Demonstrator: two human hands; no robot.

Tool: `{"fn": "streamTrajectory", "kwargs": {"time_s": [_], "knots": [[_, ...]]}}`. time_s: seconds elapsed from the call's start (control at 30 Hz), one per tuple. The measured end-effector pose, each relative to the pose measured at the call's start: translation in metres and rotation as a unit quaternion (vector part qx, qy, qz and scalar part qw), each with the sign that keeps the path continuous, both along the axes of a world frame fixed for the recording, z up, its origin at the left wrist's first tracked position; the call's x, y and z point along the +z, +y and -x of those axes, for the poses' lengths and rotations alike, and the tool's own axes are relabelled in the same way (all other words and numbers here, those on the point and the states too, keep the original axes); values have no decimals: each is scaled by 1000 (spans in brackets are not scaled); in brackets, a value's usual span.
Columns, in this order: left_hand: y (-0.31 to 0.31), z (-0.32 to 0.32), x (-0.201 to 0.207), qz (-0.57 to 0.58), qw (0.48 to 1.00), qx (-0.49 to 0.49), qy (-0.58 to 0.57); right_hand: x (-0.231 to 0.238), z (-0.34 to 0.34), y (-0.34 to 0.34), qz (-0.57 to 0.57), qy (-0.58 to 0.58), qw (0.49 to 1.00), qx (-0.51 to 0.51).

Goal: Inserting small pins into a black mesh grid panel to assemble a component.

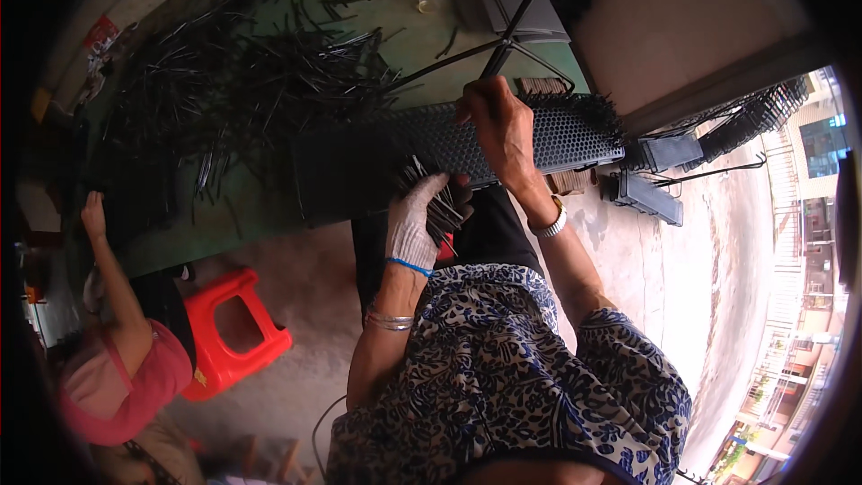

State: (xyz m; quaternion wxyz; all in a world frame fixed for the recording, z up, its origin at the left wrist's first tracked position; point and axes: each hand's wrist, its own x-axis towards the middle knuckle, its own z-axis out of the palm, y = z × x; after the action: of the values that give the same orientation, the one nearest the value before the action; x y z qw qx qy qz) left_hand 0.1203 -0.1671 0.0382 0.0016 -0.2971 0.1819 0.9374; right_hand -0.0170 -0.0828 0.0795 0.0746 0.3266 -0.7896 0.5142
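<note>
My left hand (pixel 417 218), in a white knit glove, grips a bundle of thin black rods (pixel 431 193) fanned out just below a long black perforated tray (pixel 449 148). My right hand (pixel 498 126), bare with a pale wristband, rests on the tray's upper edge, fingers pinched at the holes; whether it holds a rod I cannot tell. At the tray's right end, many short rods (pixel 584 108) stand upright in the holes. The tray lies at the near edge of a green table (pixel 260 207).
A big loose heap of black rods (pixel 242 72) covers the table's left half. Another person in a pink top (pixel 126 368) reaches onto the table at far left beside a red plastic stool (pixel 229 328). More filled trays (pixel 660 153) sit at right on the concrete floor.
</note>
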Motion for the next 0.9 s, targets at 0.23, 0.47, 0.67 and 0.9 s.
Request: {"fn": "streamTrajectory", "kwargs": {"time_s": [0.23,0.47,0.67,0.9], "knots": [[-5,0,5,-9,1000,-4,-22,-23,19,-24,-6,12,1000,5],[-19,0,10,-8,998,-51,-32,-24,20,-25,-5,-29,1000,8],[-21,2,-1,39,997,-70,-9,-35,12,-21,-250,107,962,-34],[-16,0,10,128,988,-90,0,9,-9,12,-237,-246,937,69]]}}
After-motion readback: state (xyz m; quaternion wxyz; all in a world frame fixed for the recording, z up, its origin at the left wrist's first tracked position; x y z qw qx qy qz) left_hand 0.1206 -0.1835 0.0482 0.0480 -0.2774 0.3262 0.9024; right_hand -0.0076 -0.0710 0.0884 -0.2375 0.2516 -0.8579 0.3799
